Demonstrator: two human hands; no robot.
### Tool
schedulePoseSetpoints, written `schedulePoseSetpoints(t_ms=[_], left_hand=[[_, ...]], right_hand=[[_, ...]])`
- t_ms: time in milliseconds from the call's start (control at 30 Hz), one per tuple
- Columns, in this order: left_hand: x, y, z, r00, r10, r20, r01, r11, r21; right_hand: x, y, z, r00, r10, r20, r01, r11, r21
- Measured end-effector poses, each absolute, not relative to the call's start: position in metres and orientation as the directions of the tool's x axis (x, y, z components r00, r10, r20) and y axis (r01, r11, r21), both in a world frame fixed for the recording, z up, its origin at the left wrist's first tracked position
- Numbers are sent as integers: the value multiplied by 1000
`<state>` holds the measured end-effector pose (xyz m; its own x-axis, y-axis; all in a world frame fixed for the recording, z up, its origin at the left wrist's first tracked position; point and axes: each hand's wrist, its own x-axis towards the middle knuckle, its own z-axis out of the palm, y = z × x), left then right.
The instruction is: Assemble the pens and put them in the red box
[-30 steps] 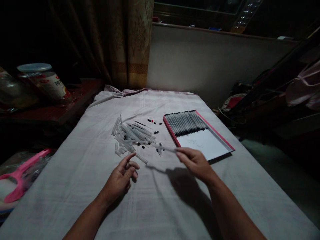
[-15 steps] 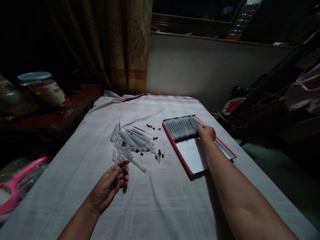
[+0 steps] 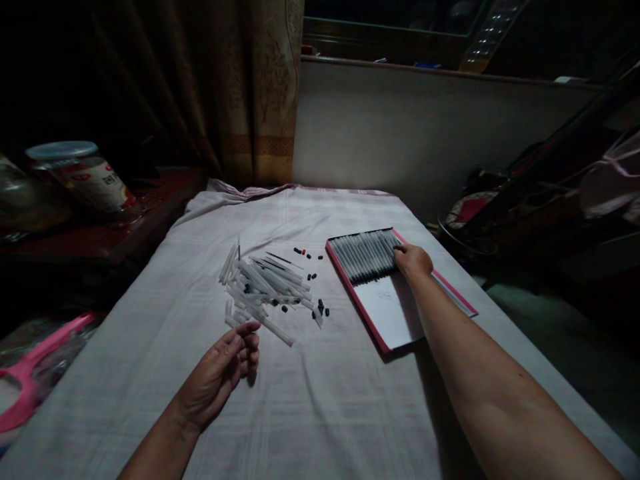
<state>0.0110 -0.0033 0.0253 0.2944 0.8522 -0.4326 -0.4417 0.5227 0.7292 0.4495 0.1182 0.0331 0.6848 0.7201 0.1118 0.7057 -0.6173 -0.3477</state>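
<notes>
My right hand [image 3: 413,260] reaches out to a flat red-edged tray [image 3: 373,327]. Its curled fingers press against the right end of a row of clear pens [image 3: 365,255] laid side by side at the tray's far end. What the fingers hold, if anything, is hidden. My left hand [image 3: 220,373] rests on the white cloth [image 3: 310,413], fingers loosely stretched and holding nothing. Its fingertips lie just short of a loose pile of clear pen tubes [image 3: 260,287]. Small black caps [image 3: 320,310] are scattered beside the pile.
A dark side table on the left carries a lidded jar [image 3: 85,177]. A pink plastic object [image 3: 30,373] lies at the lower left. A curtain [image 3: 260,93] hangs behind, and clutter stands to the right of the table.
My right hand carried a clear pen from the middle of the cloth out to the tray and now sits at the row's end. My left hand drew back slightly from the pile.
</notes>
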Motion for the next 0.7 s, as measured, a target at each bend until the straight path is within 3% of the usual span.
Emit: schedulePoseSetpoints(t_ms=[233, 300, 400, 467, 567, 700], left_hand=[[9, -2, 22, 307, 857, -413, -502, 515, 695], [8, -2, 21, 301, 856, -420, -531, 517, 672], [7, -2, 21, 287, 858, -426, -567, 510, 646], [8, -2, 22, 277, 857, -434, -577, 510, 638], [9, -2, 26, 264, 858, -442, -580, 507, 638], [10, -3, 30, 265, 864, -429, -581, 498, 644]], right_hand=[[429, 104, 49, 635, 746, 203, 758, -549, -352], [409, 96, 54, 543, 794, 274, 817, -423, -392], [364, 79, 59, 265, 896, 357, 889, -83, -451], [330, 68, 60, 47, 954, 297, 901, 87, -424], [283, 54, 59, -147, 971, 190, 910, 208, -359], [248, 48, 56, -251, 966, 66, 946, 259, -196]])
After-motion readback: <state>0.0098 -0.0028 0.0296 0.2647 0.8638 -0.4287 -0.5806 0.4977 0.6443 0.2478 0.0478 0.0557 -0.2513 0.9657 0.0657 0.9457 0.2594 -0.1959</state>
